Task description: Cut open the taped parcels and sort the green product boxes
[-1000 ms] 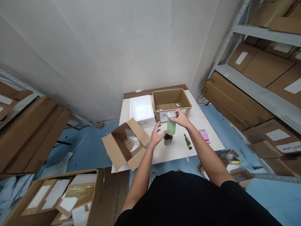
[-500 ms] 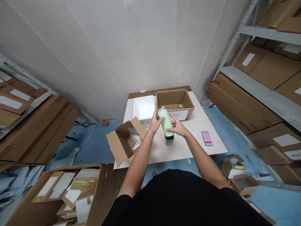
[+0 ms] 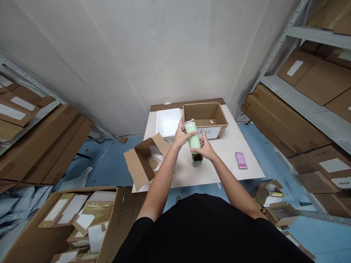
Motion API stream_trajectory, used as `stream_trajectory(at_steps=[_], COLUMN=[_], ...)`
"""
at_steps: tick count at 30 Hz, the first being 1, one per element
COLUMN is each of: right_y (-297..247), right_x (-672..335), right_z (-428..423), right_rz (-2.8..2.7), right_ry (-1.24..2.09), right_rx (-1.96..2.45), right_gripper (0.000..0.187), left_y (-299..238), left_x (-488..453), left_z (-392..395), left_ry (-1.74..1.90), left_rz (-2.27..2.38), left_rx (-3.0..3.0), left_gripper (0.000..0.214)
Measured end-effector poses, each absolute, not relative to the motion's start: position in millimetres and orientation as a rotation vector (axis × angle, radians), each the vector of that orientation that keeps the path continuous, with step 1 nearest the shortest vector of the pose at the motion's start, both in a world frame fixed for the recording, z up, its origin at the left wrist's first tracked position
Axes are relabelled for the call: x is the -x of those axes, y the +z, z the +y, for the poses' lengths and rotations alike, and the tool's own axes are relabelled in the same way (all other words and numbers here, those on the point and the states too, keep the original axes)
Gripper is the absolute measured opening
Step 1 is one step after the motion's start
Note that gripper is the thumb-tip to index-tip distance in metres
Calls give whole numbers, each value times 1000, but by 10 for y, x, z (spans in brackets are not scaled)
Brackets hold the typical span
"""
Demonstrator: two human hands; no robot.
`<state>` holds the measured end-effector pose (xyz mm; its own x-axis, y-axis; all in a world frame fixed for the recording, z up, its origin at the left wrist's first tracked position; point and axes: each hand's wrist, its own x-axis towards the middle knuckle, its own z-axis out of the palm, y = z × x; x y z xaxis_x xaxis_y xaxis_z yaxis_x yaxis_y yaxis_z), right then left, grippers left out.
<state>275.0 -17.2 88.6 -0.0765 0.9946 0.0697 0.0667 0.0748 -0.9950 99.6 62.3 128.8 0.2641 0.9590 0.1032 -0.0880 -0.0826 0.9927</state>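
Observation:
A pale green cylindrical bottle (image 3: pixel 192 134) with a silvery top is held above the white table (image 3: pixel 225 160). My left hand (image 3: pixel 181 136) wraps its upper part from the left. My right hand (image 3: pixel 206 148) holds its lower end, fingers curled under it. Directly below stands a small green carton (image 3: pixel 197 160) with its top open.
An open brown box (image 3: pixel 205 114) and a white foam box (image 3: pixel 168 122) stand at the table's back. A cardboard box (image 3: pixel 144 161) with white wrapping hangs over the left edge. A pink phone (image 3: pixel 240 160) lies right. Shelves of cartons flank both sides; boxes lie on the blue floor.
The bottle has gone from upright over the small carton, right hand on its cap, to tilted and held in both hands. The left hand moved up from the carton to the bottle.

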Motion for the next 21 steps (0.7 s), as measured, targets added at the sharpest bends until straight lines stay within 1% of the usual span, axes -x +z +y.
stream_trajectory(at_steps=[3,7,10,13,15,17,19,21], right_y=[863,831,806,769,727,660,559,417], right_x=[-2738,-2712,-2694,-2700,-2713,-2724,-2730,-2746], right_z=[-183,-189,-186,-177,-169,-163,-158,-156], right_rz=[-1317,-1271,-1291,-1269,-1261,-1278,-1298,-1295], right_ry=[1318,1255,1306,1319,1272,1222,1168,1143], right_rx=[1100,1141,1091,1087,1125,1178,1252,1316], right_gripper=[138,144,141,140,140,139,136,133], left_y=[1271,1246,1230,1243,1268,1287,1275,1217], left_x=[-996,-1003,-1008,-1005,-1006,-1024,-1068,-1136], left_z=[618,622,624,623,626,633,645,659], left_ry=[1067,1099,1081,1118,1179,1214,1179,1097], left_rz=[838,881,866,906,1025,1168,1301,1425], left_rx=[-1303,-1328,-1323,-1396,-1486,-1601,-1735,-1847], left_gripper=[146,145,144,136,123,103,82,70])
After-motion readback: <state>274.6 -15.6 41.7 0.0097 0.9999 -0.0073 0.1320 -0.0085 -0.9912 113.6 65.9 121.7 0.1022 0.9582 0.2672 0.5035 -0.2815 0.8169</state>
